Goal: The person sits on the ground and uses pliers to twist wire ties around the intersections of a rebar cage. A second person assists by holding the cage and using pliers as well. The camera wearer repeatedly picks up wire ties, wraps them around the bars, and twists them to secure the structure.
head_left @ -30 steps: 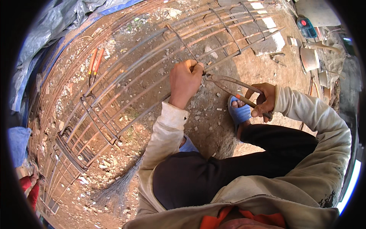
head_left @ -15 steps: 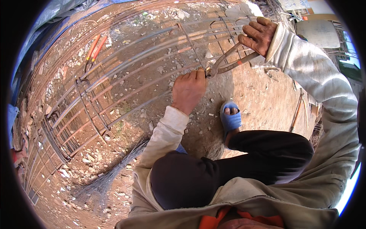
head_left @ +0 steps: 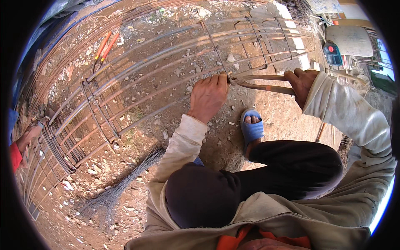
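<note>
My left hand (head_left: pixel 208 96) is closed at the near lower corner of a stirrup on a long rebar cage (head_left: pixel 213 46), its fingers pressed round the steel there. In my right hand (head_left: pixel 306 85) are the handles of steel pincers (head_left: pixel 266 78), one marked with an orange band. The pincers' jaws meet the stirrup corner right beside my left fingertips. Whatever the jaws bite on, perhaps tie wire, is too small to make out. The handles stand slightly apart and point right, along the cage's near side.
A bundle of tie wire (head_left: pixel 131 177) lies on the rubble-strewn ground. Orange-handled cutters (head_left: pixel 104 48) rest beyond the cage. At far left, another person's hand (head_left: pixel 33 130) touches bunched stirrups (head_left: pixel 62 150). My blue sandal (head_left: pixel 252 129) is below the pincers; a dark jug (head_left: pixel 332 54) stands right.
My right hand has swung the pincers' handles down and to the right, from slanting upward to nearly level. My left hand stays put. The other person's hand has come onto the bunched stirrups.
</note>
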Demonstrator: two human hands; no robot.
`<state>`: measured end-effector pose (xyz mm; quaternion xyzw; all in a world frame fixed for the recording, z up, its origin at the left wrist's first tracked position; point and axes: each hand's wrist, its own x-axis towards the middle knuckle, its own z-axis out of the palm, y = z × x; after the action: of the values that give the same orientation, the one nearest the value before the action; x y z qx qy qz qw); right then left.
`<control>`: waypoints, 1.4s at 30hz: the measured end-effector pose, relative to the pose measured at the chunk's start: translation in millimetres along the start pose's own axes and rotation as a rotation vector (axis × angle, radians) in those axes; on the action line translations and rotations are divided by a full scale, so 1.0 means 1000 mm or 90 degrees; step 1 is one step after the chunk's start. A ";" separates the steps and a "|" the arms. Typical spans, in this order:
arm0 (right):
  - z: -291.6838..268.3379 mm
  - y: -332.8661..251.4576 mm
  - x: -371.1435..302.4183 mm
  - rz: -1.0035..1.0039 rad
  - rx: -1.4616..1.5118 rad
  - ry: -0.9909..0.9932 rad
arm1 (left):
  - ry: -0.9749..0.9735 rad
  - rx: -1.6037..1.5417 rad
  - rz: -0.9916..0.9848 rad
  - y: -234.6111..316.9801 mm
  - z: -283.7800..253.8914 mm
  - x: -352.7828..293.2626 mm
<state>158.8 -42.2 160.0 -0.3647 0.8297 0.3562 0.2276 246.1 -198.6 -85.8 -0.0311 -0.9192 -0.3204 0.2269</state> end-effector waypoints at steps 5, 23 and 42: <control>0.051 -0.002 -0.014 0.123 0.598 -0.286 | 0.000 -0.022 0.014 0.003 -0.001 0.003; 0.235 -0.038 0.006 -0.354 1.701 -0.754 | -0.176 -0.061 -0.032 0.017 -0.024 0.013; 0.303 -0.037 0.115 -0.583 1.377 -0.470 | -0.405 -0.304 -0.405 0.029 -0.043 0.053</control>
<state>149.9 118.6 -123.9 -0.1235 0.3791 -0.5455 0.7372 222.0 -206.4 -15.9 0.1032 -0.8079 -0.5494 -0.1866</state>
